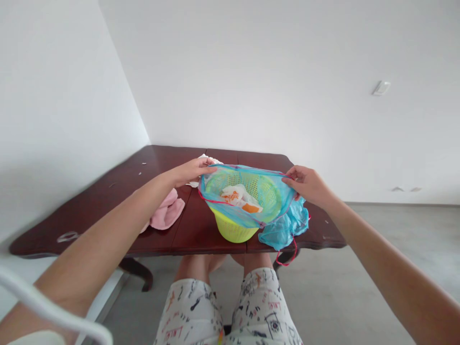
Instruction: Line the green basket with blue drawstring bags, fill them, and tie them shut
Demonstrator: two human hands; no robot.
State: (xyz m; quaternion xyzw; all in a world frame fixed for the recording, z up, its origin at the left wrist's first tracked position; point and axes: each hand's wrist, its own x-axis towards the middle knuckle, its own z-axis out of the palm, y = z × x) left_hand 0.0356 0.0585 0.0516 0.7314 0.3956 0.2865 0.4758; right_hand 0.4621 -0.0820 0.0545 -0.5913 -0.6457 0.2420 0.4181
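A yellow-green plastic basket (235,232) stands near the table's front edge. Over its top stretches a thin blue drawstring bag (230,213) with a pink-red cord along its mouth. My left hand (201,167) pinches the bag's edge at the left. At the right, my right hand (301,178) grips the opposite edge between thumb and fingers. Inside the basket lie crumpled white wrappers (239,195) with orange print. Another crumpled blue bag (287,227) rests beside the basket on the right, its red cord hanging over the table edge.
A pink cloth (168,211) lies left of the basket on the dark red wooden table (196,237). Behind my left hand is some crumpled white material (210,158), partly hidden. Small white scraps (143,164) dot the tabletop. White walls border the table at the back and left.
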